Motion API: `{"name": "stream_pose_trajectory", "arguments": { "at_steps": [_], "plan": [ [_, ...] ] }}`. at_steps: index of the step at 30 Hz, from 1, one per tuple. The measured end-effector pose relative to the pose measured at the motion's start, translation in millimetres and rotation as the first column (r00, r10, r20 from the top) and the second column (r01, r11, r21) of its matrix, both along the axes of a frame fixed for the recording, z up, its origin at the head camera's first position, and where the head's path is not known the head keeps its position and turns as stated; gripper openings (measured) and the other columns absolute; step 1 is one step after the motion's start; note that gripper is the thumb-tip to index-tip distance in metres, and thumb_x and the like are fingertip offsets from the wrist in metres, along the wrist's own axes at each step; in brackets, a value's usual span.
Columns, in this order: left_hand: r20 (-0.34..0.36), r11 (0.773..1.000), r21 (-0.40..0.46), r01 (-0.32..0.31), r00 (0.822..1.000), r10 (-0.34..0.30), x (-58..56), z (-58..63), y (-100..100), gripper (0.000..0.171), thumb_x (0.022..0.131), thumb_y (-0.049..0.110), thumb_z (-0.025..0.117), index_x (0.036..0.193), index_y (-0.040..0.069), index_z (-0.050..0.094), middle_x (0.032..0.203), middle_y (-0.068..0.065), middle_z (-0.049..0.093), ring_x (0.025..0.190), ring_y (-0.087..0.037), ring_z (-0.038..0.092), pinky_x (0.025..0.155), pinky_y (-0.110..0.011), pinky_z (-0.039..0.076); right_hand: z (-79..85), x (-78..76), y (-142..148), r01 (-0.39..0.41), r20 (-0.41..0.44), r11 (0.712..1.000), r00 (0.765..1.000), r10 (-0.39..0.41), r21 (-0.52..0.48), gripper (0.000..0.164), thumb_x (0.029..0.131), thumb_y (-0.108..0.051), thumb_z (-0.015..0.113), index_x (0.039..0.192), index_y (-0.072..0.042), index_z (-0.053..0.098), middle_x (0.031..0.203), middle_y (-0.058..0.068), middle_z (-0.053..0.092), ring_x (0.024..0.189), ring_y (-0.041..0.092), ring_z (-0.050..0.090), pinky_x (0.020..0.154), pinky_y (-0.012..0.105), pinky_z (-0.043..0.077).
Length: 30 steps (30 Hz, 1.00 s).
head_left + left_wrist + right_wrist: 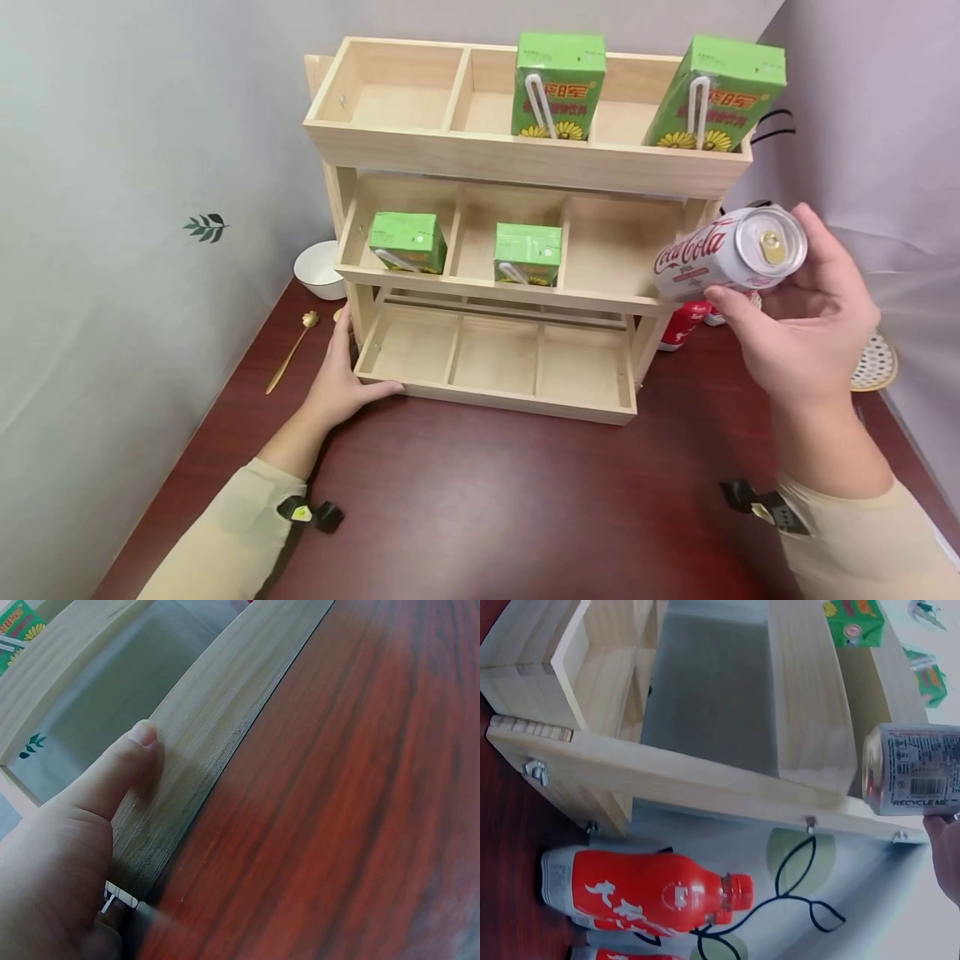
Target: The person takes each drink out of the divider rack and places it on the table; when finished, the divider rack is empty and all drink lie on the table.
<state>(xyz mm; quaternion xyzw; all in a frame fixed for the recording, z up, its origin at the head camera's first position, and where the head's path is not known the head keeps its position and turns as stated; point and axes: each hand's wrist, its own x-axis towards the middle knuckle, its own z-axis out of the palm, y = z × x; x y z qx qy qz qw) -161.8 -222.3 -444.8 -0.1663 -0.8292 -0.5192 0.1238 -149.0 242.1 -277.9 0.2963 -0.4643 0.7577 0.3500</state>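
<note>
My right hand (pixel 817 333) holds a silver Coca-Cola can (pixel 697 254), tilted with its top toward me, at the right end of the middle tier. The can's base (pixel 876 769) shows close to the frame in the right wrist view. The three-tier wooden shelf (pixel 465 154) is divided into compartments. At its lower left corner, my left hand (pixel 337 383) grips the bottom tray, with the thumb (pixel 124 761) on the front board and the other fingers along the side. Green drink cartons stand in the top tier (pixel 558 87) and the middle tier (pixel 408 232).
Red bottles (pixel 645 889) stand behind the shelf's right side. A white bowl (pixel 318 271) and a gold spoon (pixel 291 354) are on the dark red table (pixel 480 508) to the left. A round patterned item (pixel 876 362) lies at the right edge.
</note>
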Motion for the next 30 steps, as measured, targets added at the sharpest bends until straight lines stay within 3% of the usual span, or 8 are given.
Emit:
{"name": "stream_pose_trajectory", "arguments": {
  "at_steps": [5, 14, 22, 30],
  "plan": [
    [-0.008, 1.0, 0.009, -0.009, 1.0, 0.009, 0.0, -1.0, 2.1, 0.141, 0.052, 0.011, 0.097, 0.156, 0.022, 0.003, 0.145, -0.018, 0.031, 0.129, -0.031, 0.038, 0.1, -0.051, 0.033, 2.5, 7.7, 10.5, -0.016, -0.007, 1.0, 1.0, 0.016, -0.024, 0.082, 0.046, 0.036, 0.072, 0.123, 0.021, 0.05, 0.116, 0.04, 0.055, 0.104, 0.044, 0.057, 0.084, 0.04, 0.052],
    [0.002, 1.0, 0.009, -0.007, 1.0, 0.007, -0.9, -1.0, 1.8, 0.14, 0.053, 0.011, 0.097, 0.156, 0.023, 0.003, 0.145, -0.018, 0.031, 0.129, -0.031, 0.039, 0.101, -0.05, 0.033, 3.0, 17.6, 37.5, 0.062, 0.06, 0.993, 0.997, -0.057, -0.098, 0.082, 0.045, 0.039, 0.069, 0.122, 0.025, 0.045, 0.11, 0.04, 0.057, 0.099, 0.042, 0.06, 0.082, 0.038, 0.053],
    [0.002, 1.0, 0.009, -0.006, 1.0, 0.006, -0.8, -1.7, 1.2, 0.14, 0.053, 0.01, 0.097, 0.156, 0.023, 0.003, 0.144, -0.018, 0.032, 0.128, -0.031, 0.04, 0.1, -0.045, 0.035, -10.1, 19.6, 59.2, 0.177, 0.169, 0.981, 0.972, -0.162, -0.081, 0.077, 0.051, 0.04, 0.064, 0.124, 0.022, 0.048, 0.111, 0.036, 0.059, 0.096, 0.036, 0.063, 0.078, 0.032, 0.054],
    [0.0, 1.0, 0.003, -0.008, 1.0, 0.008, -2.0, -1.3, 0.4, 0.14, 0.052, 0.009, 0.096, 0.156, 0.023, 0.003, 0.145, -0.017, 0.032, 0.128, -0.031, 0.039, 0.1, -0.046, 0.034, -29.8, 11.8, 78.1, 0.227, 0.249, 0.973, 0.945, -0.211, -0.035, 0.075, 0.054, 0.042, 0.06, 0.125, 0.019, 0.051, 0.114, 0.034, 0.059, 0.096, 0.032, 0.062, 0.079, 0.029, 0.053]
  ]
}}
